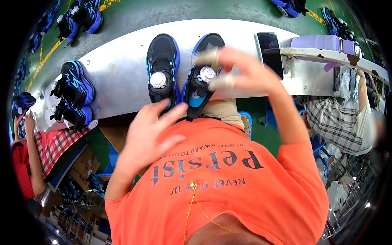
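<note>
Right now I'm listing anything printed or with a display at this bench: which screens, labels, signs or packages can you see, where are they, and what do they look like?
Phone: leaning at the back of the grey table, right of the shoes; a dark, blank rectangular screen with a pale rim.
Shirt print: grey lettering across the person's orange shirt, low in the middle.
Cardboard boxes: brown, under the table at the left.
No signs seen.

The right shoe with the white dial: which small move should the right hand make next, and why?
Probably turn the dial further. The right hand has its taped fingers around the dial on the right shoe, whose heel hangs over the table edge. The left hand hovers open just below, touching nothing, so it could steady the heel.
</note>
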A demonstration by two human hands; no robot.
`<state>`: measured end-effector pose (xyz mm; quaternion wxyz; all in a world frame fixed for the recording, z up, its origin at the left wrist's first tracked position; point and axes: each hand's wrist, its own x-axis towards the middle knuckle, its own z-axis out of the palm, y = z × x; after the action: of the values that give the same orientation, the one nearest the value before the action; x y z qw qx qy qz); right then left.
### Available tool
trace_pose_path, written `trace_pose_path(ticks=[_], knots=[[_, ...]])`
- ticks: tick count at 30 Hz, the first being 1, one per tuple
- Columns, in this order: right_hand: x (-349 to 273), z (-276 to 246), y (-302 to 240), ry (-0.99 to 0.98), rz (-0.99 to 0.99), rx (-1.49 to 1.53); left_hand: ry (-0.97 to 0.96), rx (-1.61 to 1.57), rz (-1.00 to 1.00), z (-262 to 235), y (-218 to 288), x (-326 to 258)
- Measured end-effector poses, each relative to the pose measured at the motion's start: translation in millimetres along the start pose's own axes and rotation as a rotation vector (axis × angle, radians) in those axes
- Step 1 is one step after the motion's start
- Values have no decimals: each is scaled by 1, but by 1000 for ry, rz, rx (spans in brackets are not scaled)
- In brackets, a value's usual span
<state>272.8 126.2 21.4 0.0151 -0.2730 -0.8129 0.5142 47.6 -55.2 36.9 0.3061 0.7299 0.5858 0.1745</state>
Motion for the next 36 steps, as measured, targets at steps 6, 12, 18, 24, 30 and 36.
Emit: trace_pose_path(ticks=[6,12,18,24,30,36], knots=[[-14,14,17,266,-56,421,91,158,57,39,-2,57],[-7,-42,28,366,77,281,377,367,-138,-33,-70,159],[9,-55,47,418,97,20,639,294,-3,-44,-81,146],[12,-15,42,247,134,-1,778,444,-431,-47,-101,2],[25,28,25,97,4,-86,515,453,-763,-60,-172,-118],[23,31,14,123,-18,-108,596,277,-488,-46,-140,-68]])
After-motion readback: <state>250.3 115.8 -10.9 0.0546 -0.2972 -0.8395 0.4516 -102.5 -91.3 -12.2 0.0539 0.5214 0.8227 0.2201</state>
